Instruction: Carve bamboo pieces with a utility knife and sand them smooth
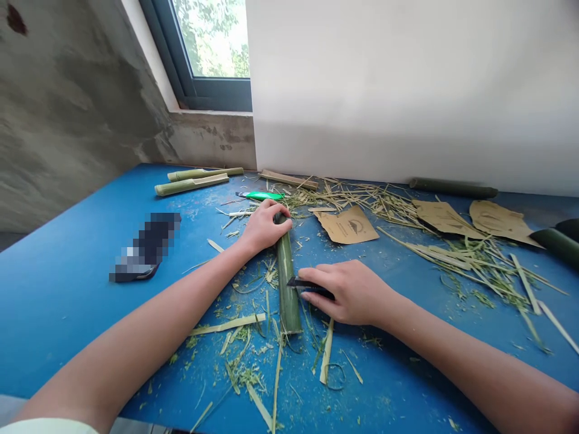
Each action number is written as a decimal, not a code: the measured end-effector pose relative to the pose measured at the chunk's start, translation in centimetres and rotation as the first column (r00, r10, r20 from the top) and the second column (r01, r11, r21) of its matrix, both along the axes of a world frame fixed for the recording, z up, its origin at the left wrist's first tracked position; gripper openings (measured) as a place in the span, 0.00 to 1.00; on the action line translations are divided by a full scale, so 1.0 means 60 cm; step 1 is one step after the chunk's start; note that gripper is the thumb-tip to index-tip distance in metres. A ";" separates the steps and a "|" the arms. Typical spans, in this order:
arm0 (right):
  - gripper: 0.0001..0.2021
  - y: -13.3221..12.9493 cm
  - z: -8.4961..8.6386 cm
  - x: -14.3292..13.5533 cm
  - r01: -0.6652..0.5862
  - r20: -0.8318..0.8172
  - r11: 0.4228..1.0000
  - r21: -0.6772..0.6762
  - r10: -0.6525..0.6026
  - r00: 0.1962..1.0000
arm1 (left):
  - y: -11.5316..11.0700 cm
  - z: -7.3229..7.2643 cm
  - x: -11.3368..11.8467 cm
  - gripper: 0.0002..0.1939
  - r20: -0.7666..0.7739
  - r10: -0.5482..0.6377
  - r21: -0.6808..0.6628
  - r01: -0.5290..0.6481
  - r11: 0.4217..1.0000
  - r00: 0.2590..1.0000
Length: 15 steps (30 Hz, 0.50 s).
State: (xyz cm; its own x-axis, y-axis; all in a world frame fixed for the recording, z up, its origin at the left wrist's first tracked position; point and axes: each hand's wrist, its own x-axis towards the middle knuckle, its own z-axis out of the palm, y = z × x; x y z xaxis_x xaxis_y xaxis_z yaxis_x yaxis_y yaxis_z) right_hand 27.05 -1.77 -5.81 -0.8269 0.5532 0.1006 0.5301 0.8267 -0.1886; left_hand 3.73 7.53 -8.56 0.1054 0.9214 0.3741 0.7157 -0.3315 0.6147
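A green bamboo tube (287, 295) lies on the blue table, pointing away from me. My left hand (266, 226) is closed around its far end, thumb and fingers on either side. Lower down, my right hand (350, 292) grips a black-handled knife (316, 287), most of its handle hidden in my fingers. The knife's dark tip meets the right side of the tube, about two thirds of the way toward its near end. Pale strips and green shavings (246, 374) lie around the tube's near end.
Split bamboo pieces (192, 184) and a green cutter (260, 195) lie toward the back. A blurred-out phone-like object (147, 247) sits left. Sandpaper sheets (347, 225), heaped bamboo strips (461, 256) and more dark green tubes (452, 187) are at right and back. A white panel (407, 90) stands behind.
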 end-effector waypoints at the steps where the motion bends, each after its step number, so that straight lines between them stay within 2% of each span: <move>1: 0.16 0.004 -0.001 0.002 0.044 -0.010 0.999 0.023 -0.044 0.999 | -0.001 -0.001 -0.001 0.08 -0.006 -0.002 0.007 0.002 1.000 1.000; 4: 0.18 0.015 -0.004 0.009 0.165 -0.056 0.983 0.081 -0.160 0.985 | -0.008 -0.002 0.002 0.09 -0.029 -0.033 0.031 0.033 0.999 0.999; 8: 0.18 0.029 -0.006 0.018 0.269 -0.080 0.956 0.115 -0.261 0.962 | -0.018 0.001 0.010 0.10 -0.072 -0.178 0.054 0.182 0.982 0.981; 11: 0.18 0.036 -0.009 0.018 0.284 -0.065 0.951 0.120 -0.278 0.958 | -0.022 0.003 0.013 0.09 -0.075 -0.286 0.026 0.289 0.957 0.955; 15: 0.18 0.035 -0.011 0.011 0.260 -0.057 0.959 0.111 -0.255 0.965 | -0.027 0.005 0.020 0.09 -0.053 -0.307 -0.020 0.307 0.952 0.950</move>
